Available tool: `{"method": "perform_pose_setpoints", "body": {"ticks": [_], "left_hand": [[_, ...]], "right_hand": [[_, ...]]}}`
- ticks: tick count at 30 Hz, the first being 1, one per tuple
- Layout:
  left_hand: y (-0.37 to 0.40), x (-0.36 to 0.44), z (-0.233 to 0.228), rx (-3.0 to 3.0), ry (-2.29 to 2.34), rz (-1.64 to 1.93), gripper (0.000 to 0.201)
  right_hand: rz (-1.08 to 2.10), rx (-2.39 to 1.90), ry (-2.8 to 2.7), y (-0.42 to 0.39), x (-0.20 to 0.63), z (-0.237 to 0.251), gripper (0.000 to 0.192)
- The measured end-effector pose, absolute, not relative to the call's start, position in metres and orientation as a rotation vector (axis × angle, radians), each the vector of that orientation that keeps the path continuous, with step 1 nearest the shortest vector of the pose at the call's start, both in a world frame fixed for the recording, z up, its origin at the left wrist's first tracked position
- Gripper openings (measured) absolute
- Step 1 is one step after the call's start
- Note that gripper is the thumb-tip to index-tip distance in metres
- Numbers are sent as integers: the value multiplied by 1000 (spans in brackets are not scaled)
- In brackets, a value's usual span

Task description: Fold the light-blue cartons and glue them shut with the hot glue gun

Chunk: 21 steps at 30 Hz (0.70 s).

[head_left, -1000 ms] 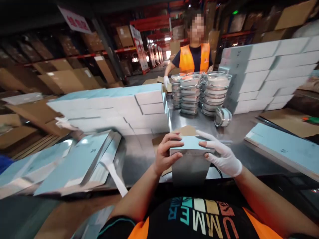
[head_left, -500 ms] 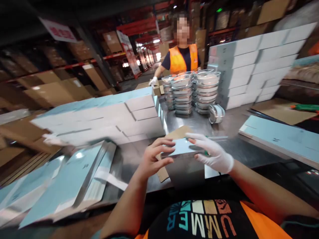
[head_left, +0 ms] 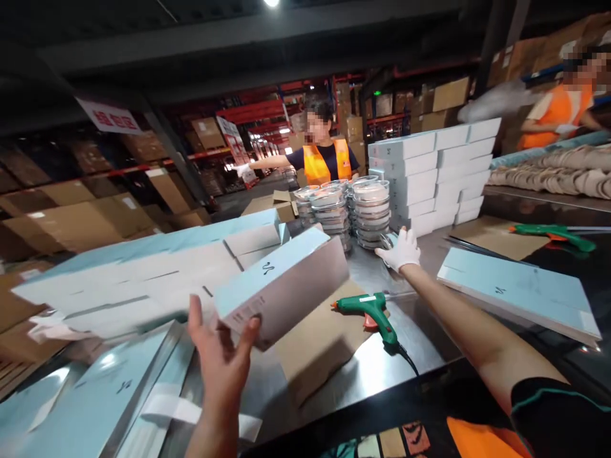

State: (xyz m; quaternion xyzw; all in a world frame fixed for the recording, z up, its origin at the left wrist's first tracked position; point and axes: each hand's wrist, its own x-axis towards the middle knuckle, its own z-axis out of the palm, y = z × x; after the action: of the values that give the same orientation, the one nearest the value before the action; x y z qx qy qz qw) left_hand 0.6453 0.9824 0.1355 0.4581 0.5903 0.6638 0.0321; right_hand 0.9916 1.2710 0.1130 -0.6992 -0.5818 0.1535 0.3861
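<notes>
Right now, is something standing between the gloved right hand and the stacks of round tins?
Nothing visible does. The right hand is already stretched out to the foot of the stacks of round tins, at a tin lying on its side. The green glue gun lies nearer the body, beside the forearm.

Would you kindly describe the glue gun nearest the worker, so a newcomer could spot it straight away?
Start at the steel table in front of the worker. Between the outstretched arms, a brown cardboard sheet lies flat on it. At that sheet's right edge lies the green glue gun, with an orange trigger and black cord; the other green one lies far to the right.
</notes>
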Motion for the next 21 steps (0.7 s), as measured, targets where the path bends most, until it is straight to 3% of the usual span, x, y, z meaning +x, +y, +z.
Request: {"method": "perform_pose_setpoints", "body": {"ticks": [2, 6, 9, 16, 21], "left_hand": [[987, 646, 114, 1265, 1779, 1997, 128], [990, 648, 76, 1249, 1776, 1752, 97], [986, 643, 59, 1276, 1806, 1716, 85], [981, 643, 38, 1203, 1762, 1766, 89], [987, 681, -1, 1220, 1494, 1508, 97]], "right_hand": [[457, -1840, -1441, 1286, 1001, 105, 113], [497, -1732, -1449, 1281, 1006, 99, 81], [458, -1535, -1516, 1258, 1008, 116, 72], [472, -372, -1991, 1159, 1026, 188, 46], [543, -188, -2293, 1119, 1004, 208, 49]]}}
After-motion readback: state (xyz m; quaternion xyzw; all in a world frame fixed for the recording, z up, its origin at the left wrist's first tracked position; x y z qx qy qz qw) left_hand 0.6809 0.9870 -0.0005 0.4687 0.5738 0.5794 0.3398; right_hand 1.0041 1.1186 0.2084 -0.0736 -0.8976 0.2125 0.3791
